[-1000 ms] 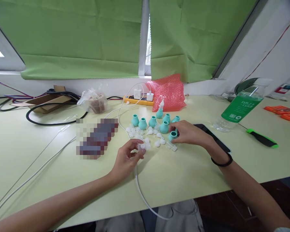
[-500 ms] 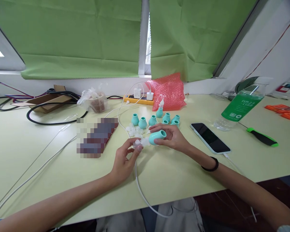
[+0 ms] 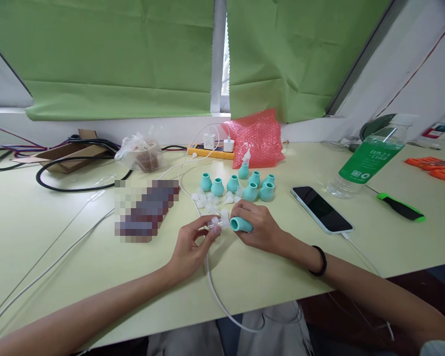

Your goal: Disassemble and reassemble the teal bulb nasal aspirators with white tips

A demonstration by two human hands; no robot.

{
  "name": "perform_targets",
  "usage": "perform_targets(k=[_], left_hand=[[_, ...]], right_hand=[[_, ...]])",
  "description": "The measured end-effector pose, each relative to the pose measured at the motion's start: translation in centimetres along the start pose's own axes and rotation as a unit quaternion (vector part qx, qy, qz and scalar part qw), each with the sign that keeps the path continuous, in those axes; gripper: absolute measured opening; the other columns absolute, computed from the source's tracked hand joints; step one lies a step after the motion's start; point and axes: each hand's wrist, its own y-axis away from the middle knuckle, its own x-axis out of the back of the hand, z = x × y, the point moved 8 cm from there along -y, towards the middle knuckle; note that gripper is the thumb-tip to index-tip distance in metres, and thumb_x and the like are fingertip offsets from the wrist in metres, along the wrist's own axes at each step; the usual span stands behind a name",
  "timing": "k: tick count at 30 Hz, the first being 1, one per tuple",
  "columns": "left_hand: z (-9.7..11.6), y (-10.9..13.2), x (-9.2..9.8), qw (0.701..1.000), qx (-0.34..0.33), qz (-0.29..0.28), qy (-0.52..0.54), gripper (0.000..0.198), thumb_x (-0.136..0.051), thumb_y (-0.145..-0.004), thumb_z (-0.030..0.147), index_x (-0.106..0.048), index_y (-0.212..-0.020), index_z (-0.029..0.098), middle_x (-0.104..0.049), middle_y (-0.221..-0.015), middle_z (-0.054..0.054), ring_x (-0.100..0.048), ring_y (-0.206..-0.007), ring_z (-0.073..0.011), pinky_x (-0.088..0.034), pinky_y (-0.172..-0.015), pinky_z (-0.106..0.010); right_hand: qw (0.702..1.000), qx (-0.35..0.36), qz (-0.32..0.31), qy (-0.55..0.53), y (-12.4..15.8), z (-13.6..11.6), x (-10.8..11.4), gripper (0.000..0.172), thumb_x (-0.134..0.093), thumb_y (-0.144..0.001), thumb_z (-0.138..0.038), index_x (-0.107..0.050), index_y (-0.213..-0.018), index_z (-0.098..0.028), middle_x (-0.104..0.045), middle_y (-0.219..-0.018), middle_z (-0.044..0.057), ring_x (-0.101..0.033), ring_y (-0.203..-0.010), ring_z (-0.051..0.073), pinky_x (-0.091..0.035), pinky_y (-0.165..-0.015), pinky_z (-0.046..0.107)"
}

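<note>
Teal bulb (image 3: 246, 226), left of the phone (image 3: 321, 210), is gripped by the curled right hand (image 3: 262, 228), opening (image 3: 235, 224) uncovered, seemingly for access; the left hand (image 3: 193, 243) pinches a clear piece (image 3: 219, 223).

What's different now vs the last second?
The right hand has taken a teal bulb from the table, brought it left and nearer, and turned its mouth from rightward to leftward, toward the left hand. The phone, partly covered before, is now in full view. Unchanged: left hand pinching a clear plastic piece; bottle and screwdriver in place.
</note>
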Motion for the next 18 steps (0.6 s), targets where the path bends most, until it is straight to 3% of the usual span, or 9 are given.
perform_targets(k=[6,12,18], left_hand=[[0.2,0.1,-0.1,1.0,0.007,-0.007,-0.001,0.022,-0.053,-0.076,0.028,-0.058,-0.089,0.012,-0.057,-0.071,-0.003,-0.049,-0.057,-0.0095,-0.045,-0.054,-0.021],[0.2,-0.1,-0.9,0.998,0.023,-0.051,-0.017,0.023,-0.052,-0.075,0.03,-0.061,-0.085,0.012,-0.055,-0.067,-0.003,-0.046,-0.056,-0.0099,-0.044,-0.051,-0.022],[0.0,-0.1,-1.2,0.995,0.041,-0.076,-0.05,0.022,-0.051,-0.076,0.031,-0.061,-0.074,0.012,-0.05,-0.059,0.0,-0.041,-0.051,-0.0083,-0.039,-0.045,-0.019]], right_hand=[[0.994,0.016,0.004,0.109,0.4,-0.2,-0.4,0.01,-0.043,-0.068,-0.014,-0.053,-0.066,-0.015,-0.054,-0.059,0.001,-0.049,-0.054,0.011,-0.028,-0.045,0.022],[0.984,0.04,-0.03,0.171,0.7,-0.6,-1.0,0.013,-0.042,-0.069,-0.013,-0.054,-0.07,-0.015,-0.054,-0.061,0.002,-0.049,-0.053,0.012,-0.023,-0.044,0.024],[0.972,0.019,-0.081,0.219,1.2,-0.4,-1.9,0.015,-0.043,-0.068,-0.009,-0.056,-0.073,-0.013,-0.056,-0.065,0.004,-0.049,-0.056,0.013,-0.022,-0.044,0.024]])
